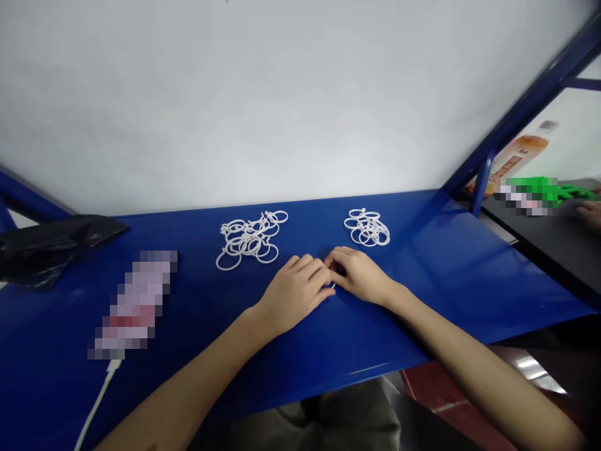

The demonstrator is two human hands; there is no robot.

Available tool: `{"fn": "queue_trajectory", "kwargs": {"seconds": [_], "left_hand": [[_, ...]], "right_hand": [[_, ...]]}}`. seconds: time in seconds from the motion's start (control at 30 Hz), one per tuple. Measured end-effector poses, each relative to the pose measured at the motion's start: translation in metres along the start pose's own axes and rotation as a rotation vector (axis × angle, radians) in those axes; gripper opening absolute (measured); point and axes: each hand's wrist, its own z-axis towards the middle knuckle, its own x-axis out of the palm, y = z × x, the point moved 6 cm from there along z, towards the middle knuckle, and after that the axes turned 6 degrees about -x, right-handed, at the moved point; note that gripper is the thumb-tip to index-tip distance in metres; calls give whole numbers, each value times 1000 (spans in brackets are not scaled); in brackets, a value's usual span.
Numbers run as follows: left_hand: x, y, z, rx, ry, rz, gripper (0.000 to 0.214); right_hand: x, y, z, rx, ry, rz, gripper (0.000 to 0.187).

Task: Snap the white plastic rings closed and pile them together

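Note:
My left hand and my right hand meet over the front middle of the blue shelf. Both are closed, fingertips together, around a white plastic ring; just a sliver of it shows and the fingers hide the rest. Beyond my left hand lies a loose pile of white plastic rings, several with small knob-like ends. A smaller, tighter pile of similar rings sits behind my right hand.
The blue shelf backs onto a white wall. To the left are a black plastic bag and a blurred-out flat object with a white cable. At right, a bottle and green items stand near another person's hand.

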Motion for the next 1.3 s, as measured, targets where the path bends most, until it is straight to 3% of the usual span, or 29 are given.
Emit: {"fn": "queue_trajectory", "kwargs": {"seconds": [0.13, 0.23, 0.57, 0.77, 0.9, 1.0, 1.07, 1.2, 1.3], "left_hand": [[-7, 25, 0, -261, -117, -101, 17], [-3, 35, 0, -312, -99, -280, 11], [-6, 35, 0, -319, -200, -291, 15], [-8, 30, -3, -257, -263, -288, 18], [-5, 32, -3, -247, -236, -297, 22], [-5, 34, -1, -276, -201, -178, 12], [-7, 36, 1, -318, -174, 1, 10], [-13, 43, -1, -451, -58, 351, 28], [-12, 45, -6, -510, 28, 471, 31]], "right_hand": [[-7, 3, -1, -20, -59, 107, 10], [-10, 9, -1, -46, -56, 190, 13], [-8, 8, -1, 53, -92, 312, 20], [-15, 17, -4, -60, -114, 294, 18], [-12, 22, -4, -151, -110, 258, 19], [-15, 15, 0, -153, -155, 193, 17], [-25, 4, 1, -117, -251, 96, 16], [-61, -36, -6, 84, -535, -177, 19], [-80, -68, -16, 238, -619, -371, 21]]}}
